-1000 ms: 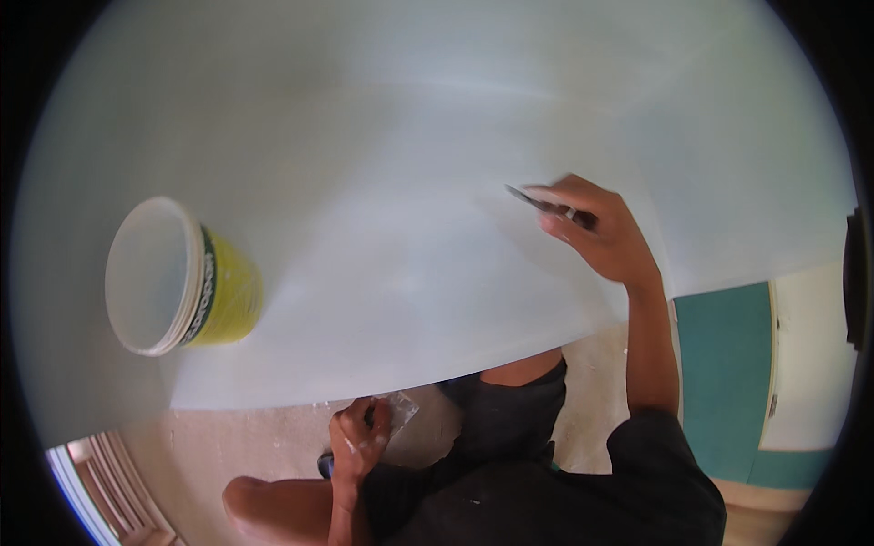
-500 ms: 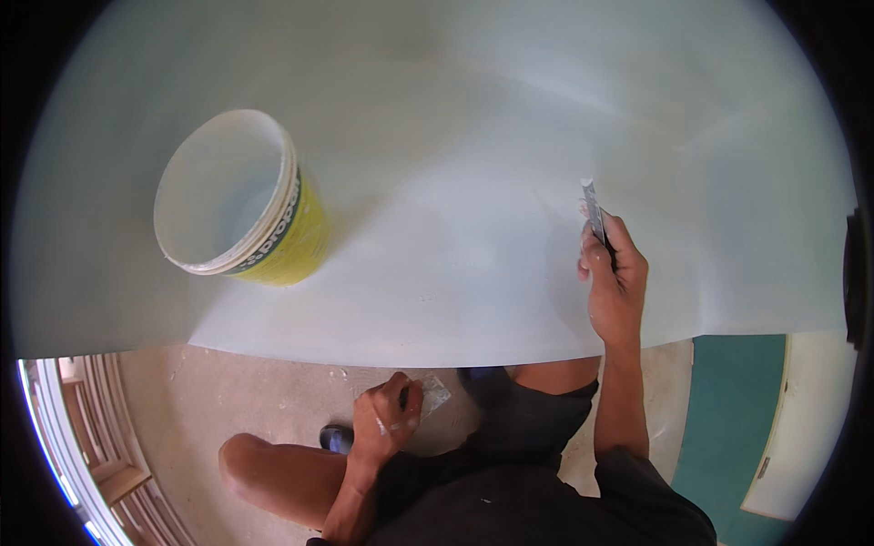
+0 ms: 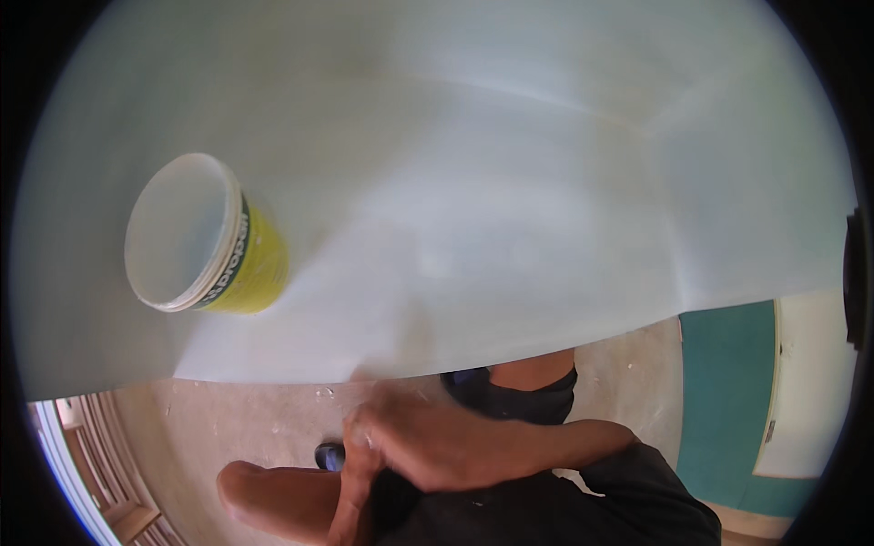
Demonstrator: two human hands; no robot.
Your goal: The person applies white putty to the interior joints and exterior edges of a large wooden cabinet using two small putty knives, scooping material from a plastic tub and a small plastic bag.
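Note:
My right hand point(image 3: 411, 435) is drawn across my lap, over my left hand point(image 3: 361, 429), and the two meet just below the near edge of a broad pale surface point(image 3: 510, 273). Motion smears the fingers of my right hand. My left hand's fingers are mostly hidden behind it, so neither tool seen earlier can be made out. On the pale surface, to the left, stands a yellow plastic bucket point(image 3: 259, 273) with a white rim; its pale inside shows, and neither hand touches it.
Dusty floor point(image 3: 209, 409) shows below the surface's edge, with my bent knees over it. Wooden frames point(image 3: 109, 473) stand at the lower left. A green panel point(image 3: 728, 391) and a white panel point(image 3: 810, 391) are at the lower right.
My right hand, which held a narrow grey tool over the surface, has swung down and left to my left hand. The flat pale scraper in my left hand is now hidden. The view has shifted.

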